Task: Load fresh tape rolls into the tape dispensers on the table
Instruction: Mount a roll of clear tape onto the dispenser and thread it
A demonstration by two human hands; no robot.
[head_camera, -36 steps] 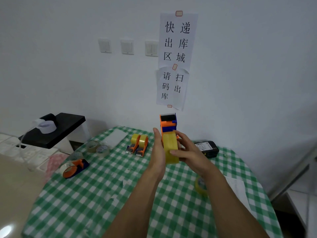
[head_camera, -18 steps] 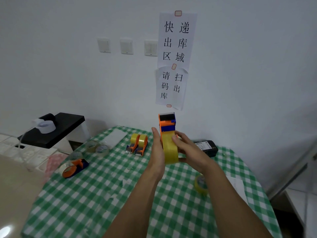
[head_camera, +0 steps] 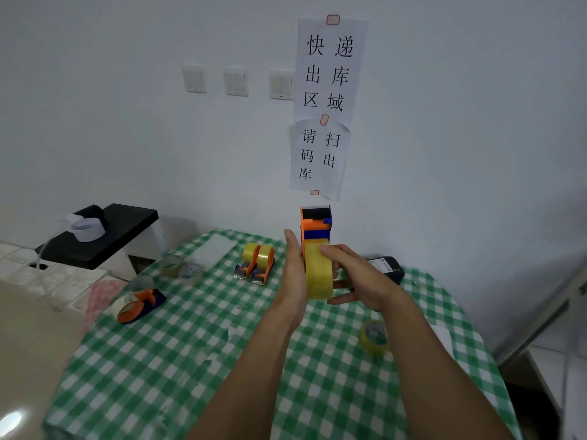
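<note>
Trouble may come if the yellow tape roll (head_camera: 317,274) slips out sideways, because the left hand (head_camera: 293,271) only presses flat on that side with straight fingers and does not hold on. The right hand (head_camera: 359,274) grips the roll, fingers over the top and thumb under. If it squeezes too hard, the roll may go in crooked. The sticky end could also fold and stick to itself.

The dispenser (head_camera: 316,223) is up in the air above the tabletop (head_camera: 190,360), standing tall, with the roll at its lower part. I cannot tell if the roll sits all the way in. The dispenser looks like hard, smooth plastic, orange and blue, boxy on top. The roll is round, shiny and see-through yellow. A green and white checked cloth covers the tabletop.
</note>
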